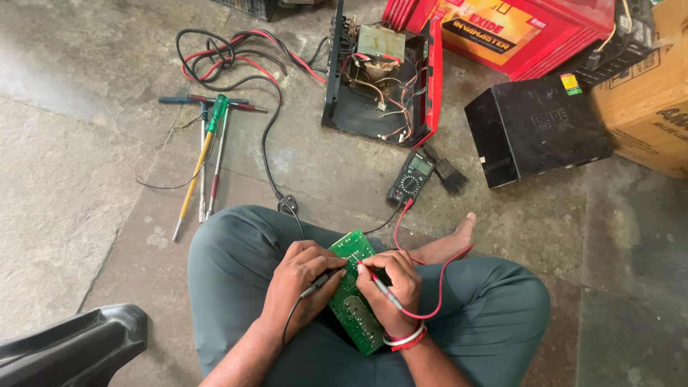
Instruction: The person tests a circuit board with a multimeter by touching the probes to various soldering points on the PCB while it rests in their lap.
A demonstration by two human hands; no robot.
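floor [86, 186]: rough concrete | left hand [301, 276] grip: black probe [319, 283] | right hand [390, 283] grip: red probe [380, 287]

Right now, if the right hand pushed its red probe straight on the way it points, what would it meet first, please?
Most likely the green circuit board: the right hand aims the red probe up-left, its tip apparently already at the board's upper part.

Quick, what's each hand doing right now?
Left hand: closed on the black probe.
Right hand: closed on the red probe, touching the circuit board.
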